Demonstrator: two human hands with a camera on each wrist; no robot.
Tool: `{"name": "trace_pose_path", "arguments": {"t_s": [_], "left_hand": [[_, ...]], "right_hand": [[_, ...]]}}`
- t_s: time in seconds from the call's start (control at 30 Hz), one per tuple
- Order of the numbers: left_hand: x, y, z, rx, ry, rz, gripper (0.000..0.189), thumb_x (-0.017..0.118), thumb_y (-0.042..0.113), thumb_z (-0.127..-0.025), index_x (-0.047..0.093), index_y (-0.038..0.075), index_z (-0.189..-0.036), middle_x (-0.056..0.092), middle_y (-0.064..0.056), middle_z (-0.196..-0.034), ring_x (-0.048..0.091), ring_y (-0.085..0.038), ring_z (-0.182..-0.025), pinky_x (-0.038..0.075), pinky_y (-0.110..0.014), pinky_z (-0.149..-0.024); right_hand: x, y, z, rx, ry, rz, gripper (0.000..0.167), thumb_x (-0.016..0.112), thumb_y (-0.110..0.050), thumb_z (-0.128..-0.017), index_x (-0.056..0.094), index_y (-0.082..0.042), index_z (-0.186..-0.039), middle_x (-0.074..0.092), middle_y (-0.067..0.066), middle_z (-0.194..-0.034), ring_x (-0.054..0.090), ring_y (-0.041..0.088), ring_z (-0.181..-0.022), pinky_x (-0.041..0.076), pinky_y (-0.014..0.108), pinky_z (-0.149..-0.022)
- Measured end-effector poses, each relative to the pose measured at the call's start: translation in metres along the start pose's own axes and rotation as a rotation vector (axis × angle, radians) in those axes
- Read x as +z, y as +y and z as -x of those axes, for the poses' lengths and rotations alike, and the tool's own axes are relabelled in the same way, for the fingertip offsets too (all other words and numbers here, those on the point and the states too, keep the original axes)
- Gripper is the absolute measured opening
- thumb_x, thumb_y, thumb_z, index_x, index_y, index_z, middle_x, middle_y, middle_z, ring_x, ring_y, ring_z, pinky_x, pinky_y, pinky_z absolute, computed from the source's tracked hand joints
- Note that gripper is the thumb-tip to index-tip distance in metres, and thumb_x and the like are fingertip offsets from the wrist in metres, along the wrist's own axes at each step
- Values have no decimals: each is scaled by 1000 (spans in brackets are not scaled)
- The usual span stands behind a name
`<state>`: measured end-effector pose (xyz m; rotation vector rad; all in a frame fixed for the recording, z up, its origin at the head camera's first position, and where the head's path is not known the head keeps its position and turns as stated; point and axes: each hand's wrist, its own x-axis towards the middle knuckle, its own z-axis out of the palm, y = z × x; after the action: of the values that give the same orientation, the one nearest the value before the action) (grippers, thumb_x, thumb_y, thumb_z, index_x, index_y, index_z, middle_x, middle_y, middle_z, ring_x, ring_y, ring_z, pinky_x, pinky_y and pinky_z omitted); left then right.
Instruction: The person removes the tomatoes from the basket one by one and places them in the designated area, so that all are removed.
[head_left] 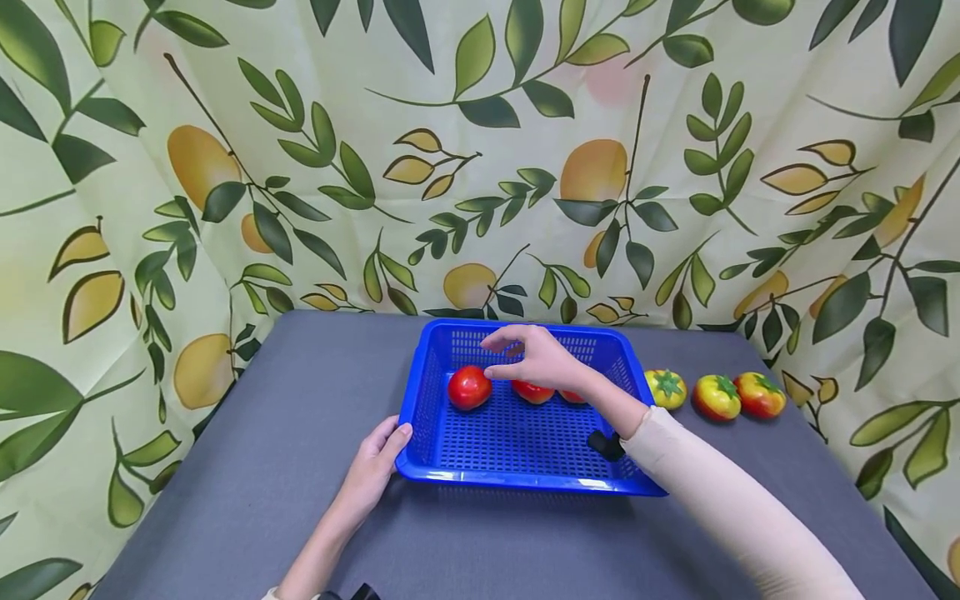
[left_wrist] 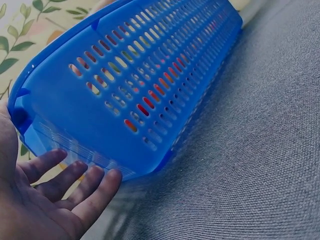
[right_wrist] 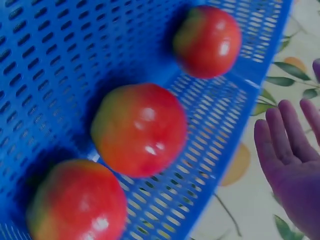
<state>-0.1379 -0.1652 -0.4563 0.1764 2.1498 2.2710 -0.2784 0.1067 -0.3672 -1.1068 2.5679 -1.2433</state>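
A blue perforated plastic basket [head_left: 487,450] stands on the grey table. My left hand [head_left: 372,462] grips its near left rim, thumb on top and the other fingers outside against the wall. Three glossy red tomatoes lie inside in a row: the left tomato [head_left: 470,388], the middle tomato [right_wrist: 140,130] and the right tomato [head_left: 572,397]. Over the basket hovers my right hand [head_left: 536,358], thumb and fingers apart and holding nothing. It partly hides the middle and right tomatoes in the head view.
Three red-and-yellow tomatoes with green tops sit on the table right of the basket: one beside its rim [head_left: 666,389], another tomato [head_left: 716,397], and the farthest tomato [head_left: 760,395]. Leaf-patterned cloth [head_left: 465,208] hangs behind the grey table [head_left: 300,392] and at both sides.
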Motion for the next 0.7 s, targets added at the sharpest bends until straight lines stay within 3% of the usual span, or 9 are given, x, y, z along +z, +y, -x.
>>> {"name": "trace_pose_path", "arguments": {"t_s": [0.23,0.7], "left_hand": [[-2,0,1,5,-8,9,37,49,20,-105,53,-7,-130,62,-28,-114,65,-37,-97,55,-33,-79],[-2,3,1,-18,-19,3,38,49,22,-105,53,-6,-131,62,-27,-116,65,-35,-99,54,-32,-81]], "right_hand": [[12,17,-20,54,-135,21,46,83,-23,-82,69,-10,-124,64,-1,-126,53,21,-123,45,44,-97],[15,32,-32,99,-242,-8,48,83,-19,-81,68,-11,-127,63,-3,-128,49,19,-127,42,45,-101]]}}
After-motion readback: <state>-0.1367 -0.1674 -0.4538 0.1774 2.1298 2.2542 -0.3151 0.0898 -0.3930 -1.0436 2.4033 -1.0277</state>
